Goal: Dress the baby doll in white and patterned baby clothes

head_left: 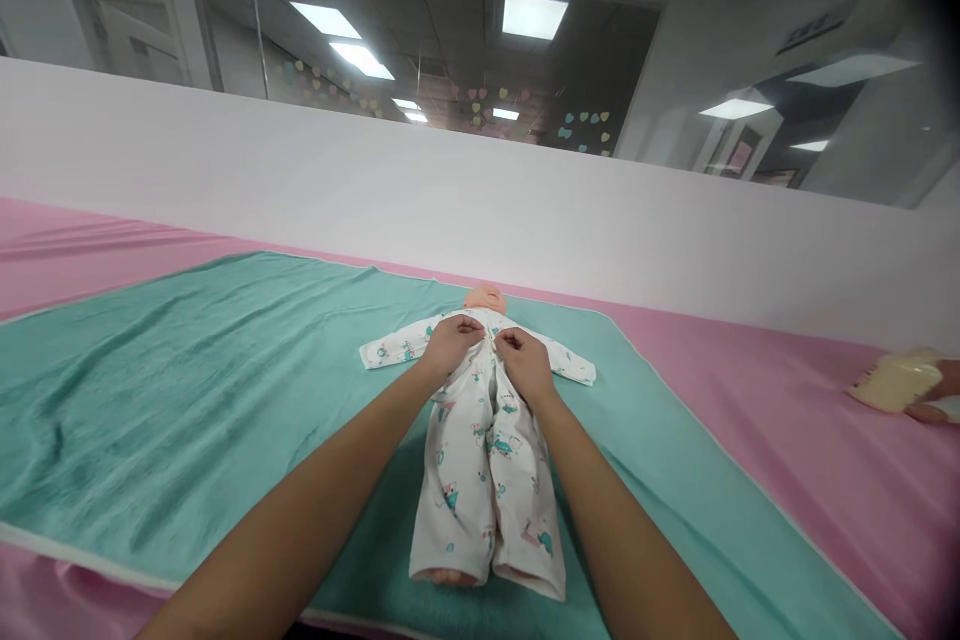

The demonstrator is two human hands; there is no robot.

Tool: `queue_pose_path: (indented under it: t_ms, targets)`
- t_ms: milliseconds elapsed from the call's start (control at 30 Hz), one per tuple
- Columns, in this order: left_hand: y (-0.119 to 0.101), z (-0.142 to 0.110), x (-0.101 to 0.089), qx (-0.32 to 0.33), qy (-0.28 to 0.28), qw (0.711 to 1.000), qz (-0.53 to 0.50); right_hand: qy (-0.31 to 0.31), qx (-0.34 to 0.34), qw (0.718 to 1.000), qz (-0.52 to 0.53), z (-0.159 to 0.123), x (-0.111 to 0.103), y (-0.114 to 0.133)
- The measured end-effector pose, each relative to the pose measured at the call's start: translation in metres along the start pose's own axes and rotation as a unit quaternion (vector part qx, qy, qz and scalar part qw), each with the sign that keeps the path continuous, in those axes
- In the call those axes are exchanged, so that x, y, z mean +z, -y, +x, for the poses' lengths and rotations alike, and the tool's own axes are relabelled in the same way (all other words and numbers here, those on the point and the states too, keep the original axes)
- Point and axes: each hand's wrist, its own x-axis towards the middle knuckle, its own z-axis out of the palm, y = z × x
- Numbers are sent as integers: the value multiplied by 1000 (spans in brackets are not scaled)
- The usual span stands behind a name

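A baby doll (485, 299) lies on its back on a teal towel (187, 390), dressed in a white printed romper (487, 480). My left hand (450, 342) and my right hand (525, 360) rest side by side on the doll's chest. Both pinch the romper's front opening, fingers curled closed on the fabric. The sleeves stretch out to either side and a bare foot shows at the left leg cuff.
The towel lies on a pink sheet (825, 460) covering the surface. A white wall panel (450, 200) rises behind, with glass above it. At the far right edge another person's hand holds a pale yellow item (896, 382).
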Motion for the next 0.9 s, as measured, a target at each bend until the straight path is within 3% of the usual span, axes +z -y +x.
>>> queue_pose_path:
  t_ms: [133, 900]
  targets:
    - [-4, -1, 0, -16, 8, 1000, -2, 9, -11, 1000, 12, -1, 1, 0]
    - [-1, 2, -4, 43, 13, 989, 141, 2, -24, 1000, 11, -3, 2, -1]
